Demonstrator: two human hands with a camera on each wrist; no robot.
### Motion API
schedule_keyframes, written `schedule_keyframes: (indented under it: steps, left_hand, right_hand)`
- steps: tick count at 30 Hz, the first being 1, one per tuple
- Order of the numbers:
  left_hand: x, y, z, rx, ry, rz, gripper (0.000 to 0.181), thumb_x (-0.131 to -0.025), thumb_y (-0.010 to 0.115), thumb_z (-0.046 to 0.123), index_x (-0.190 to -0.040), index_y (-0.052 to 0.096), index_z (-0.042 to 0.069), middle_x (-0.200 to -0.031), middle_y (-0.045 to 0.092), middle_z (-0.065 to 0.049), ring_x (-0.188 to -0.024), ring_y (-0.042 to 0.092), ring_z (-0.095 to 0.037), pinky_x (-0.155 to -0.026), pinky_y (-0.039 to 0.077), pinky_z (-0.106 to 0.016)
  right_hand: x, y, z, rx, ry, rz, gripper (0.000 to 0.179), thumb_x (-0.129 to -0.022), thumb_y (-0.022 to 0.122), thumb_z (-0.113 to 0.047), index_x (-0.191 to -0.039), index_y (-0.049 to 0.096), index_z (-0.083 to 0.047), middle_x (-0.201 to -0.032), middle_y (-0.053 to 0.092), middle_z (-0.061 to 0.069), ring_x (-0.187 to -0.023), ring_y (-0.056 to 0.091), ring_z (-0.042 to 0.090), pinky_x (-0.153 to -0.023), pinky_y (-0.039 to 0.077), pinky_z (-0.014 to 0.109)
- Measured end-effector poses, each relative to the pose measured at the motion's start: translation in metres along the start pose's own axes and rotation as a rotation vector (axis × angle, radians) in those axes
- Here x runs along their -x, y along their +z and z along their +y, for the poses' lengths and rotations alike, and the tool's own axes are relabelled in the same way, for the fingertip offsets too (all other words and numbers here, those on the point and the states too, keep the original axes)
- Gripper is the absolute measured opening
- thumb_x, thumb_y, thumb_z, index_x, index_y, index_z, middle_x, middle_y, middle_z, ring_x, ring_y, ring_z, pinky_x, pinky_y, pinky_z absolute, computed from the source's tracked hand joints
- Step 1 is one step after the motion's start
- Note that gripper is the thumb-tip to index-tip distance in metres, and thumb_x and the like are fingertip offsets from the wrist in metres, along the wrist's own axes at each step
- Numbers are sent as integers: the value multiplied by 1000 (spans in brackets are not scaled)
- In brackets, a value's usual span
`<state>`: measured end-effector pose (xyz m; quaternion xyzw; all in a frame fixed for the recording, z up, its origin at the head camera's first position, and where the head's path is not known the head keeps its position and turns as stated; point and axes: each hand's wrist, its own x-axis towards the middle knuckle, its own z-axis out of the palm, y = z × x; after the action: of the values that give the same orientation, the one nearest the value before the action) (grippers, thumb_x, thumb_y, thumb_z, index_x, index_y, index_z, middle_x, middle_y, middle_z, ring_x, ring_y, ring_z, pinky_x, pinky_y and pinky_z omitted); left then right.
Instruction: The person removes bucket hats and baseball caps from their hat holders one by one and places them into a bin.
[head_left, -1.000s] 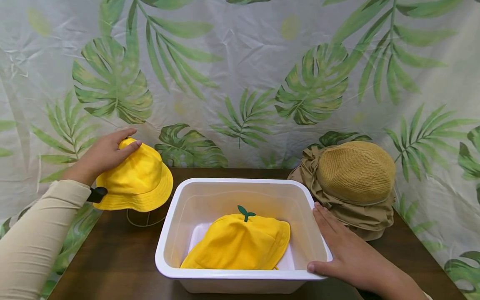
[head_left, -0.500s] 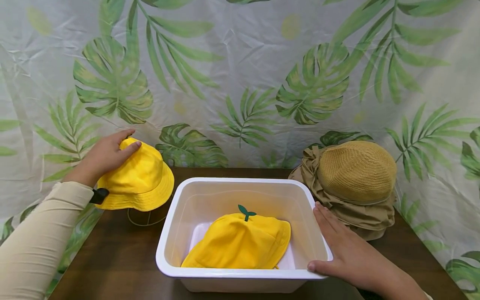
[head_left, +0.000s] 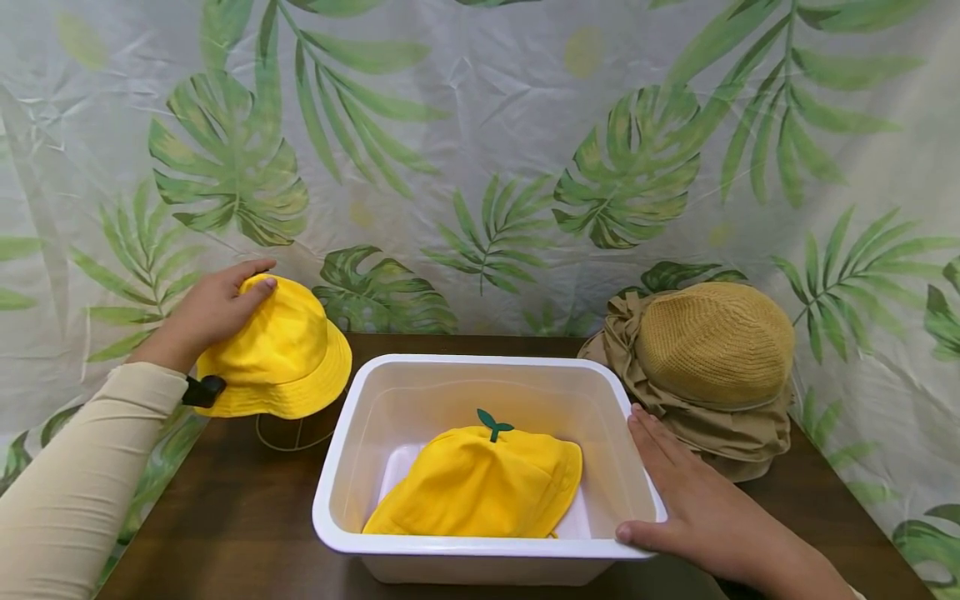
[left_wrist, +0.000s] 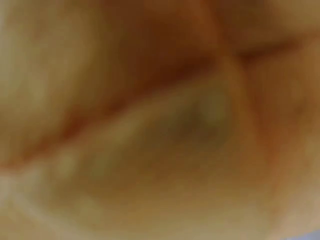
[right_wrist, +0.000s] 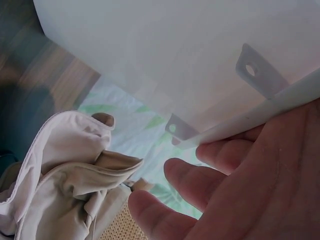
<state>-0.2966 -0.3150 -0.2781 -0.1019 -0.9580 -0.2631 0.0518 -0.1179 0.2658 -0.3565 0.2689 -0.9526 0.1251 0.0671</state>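
Currently a white tub stands on the dark wooden table, and inside it lies one yellow hat, its folds low in the tub, its wide edge spread towards the tub's near wall and a green sprout upright on its crown, all below the tub's far rim. To the left of the tub, and slightly behind it, a second yellow cloth hat sits crown up over a wire stand. On that hat's crown is the left hand, thumb and forefinger extended over the top; its other fingers are hidden and the left wrist view is blurred, so whether it pinches the cloth I cannot tell. At the tub's right side, the right hand is fairly open, fingers loose along the outer wall and thumb on the near corner of the rim, touching the tub without being wrapped round it. From the right wrist, two pierced tabs show under that rim. Behind and to the right of the tub, a woven straw hat rests on tan cloth.
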Motion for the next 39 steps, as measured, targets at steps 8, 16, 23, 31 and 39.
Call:
schedule_keyframes:
  steps: [8,16,23,31,39]
  left_hand:
    - [-1,-2,-1,24,3,-30,67,-106,30,49,-155,30,4,-152,30,-34,-138,24,-55,-107,22,-69]
    - [-1,-6,-3,38,-43,-76,69,-105,27,52,-157,28,7,-155,24,-32,-140,18,-55,-108,20,-70]
    - [1,-9,0,29,-66,-83,78,-102,33,58,-157,22,4,-156,24,-31,-140,17,-55,-108,19,-70]
    - [2,-9,-1,15,-77,-90,79,-101,32,60,-157,22,4,-152,25,-37,-137,20,-58,-106,20,-71]
    - [0,-10,2,-6,-49,-93,72,-104,27,55,-153,32,2,-149,31,-38,-135,25,-58,-105,23,-70]
  right_hand:
    - [-2,-1,-1,-17,21,-13,109,-83,71,-58,-159,15,-5,-164,15,12,-146,24,32,-105,-4,4]
    - [-1,-1,-1,-24,17,-16,109,-83,71,-58,-159,14,-6,-164,14,13,-146,23,33,-105,-4,3]
    - [-1,-1,-2,-19,22,-15,108,-84,70,-59,-160,14,-7,-165,14,12,-146,24,31,-105,-3,3]
    - [0,-1,-2,-34,29,-12,108,-84,70,-58,-160,12,-8,-165,13,10,-146,24,32,-104,-3,3]
    - [1,0,-2,-48,45,-14,108,-84,70,-58,-160,12,-10,-165,13,8,-146,24,31,-103,-3,3]
